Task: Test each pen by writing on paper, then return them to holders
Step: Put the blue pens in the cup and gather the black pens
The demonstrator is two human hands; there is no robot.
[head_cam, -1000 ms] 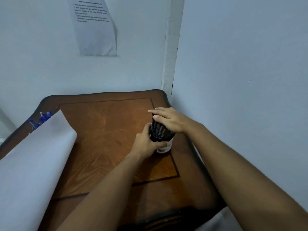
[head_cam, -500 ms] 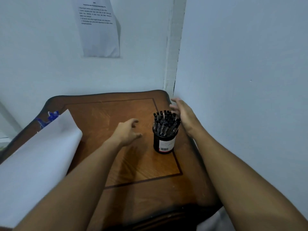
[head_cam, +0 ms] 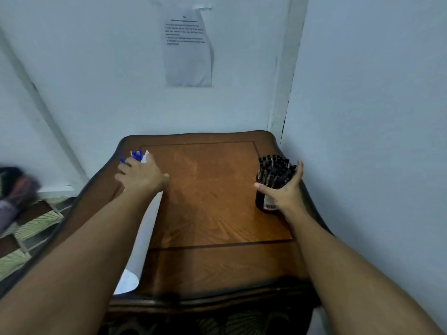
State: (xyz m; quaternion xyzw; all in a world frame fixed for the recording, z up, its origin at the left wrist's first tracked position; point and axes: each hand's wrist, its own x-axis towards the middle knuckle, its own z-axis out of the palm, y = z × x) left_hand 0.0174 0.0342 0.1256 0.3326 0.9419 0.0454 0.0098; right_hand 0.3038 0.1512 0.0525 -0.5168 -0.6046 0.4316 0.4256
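A black pen holder (head_cam: 262, 201) packed with several black pens (head_cam: 274, 169) stands at the table's right edge, close to the wall. My right hand (head_cam: 286, 192) grips it from the near side, thumb on its left and fingers round its right. Near the far left corner, several blue pens (head_cam: 136, 155) stick up just beyond my left hand (head_cam: 141, 176). That hand lies over them and over the top of a curled white sheet of paper (head_cam: 142, 238). Its fingers bend down out of sight, so a grip on anything there cannot be seen.
The brown wooden table (head_cam: 210, 197) sits in a corner, with walls close behind and on the right. A printed notice (head_cam: 187, 47) hangs on the back wall. Patterned floor and a blurred dark object (head_cam: 17, 187) lie off the table's left side.
My left hand has moved from beside the black holder across to the blue pens at the far left. My right hand has closed round the black holder. The view has swung left.
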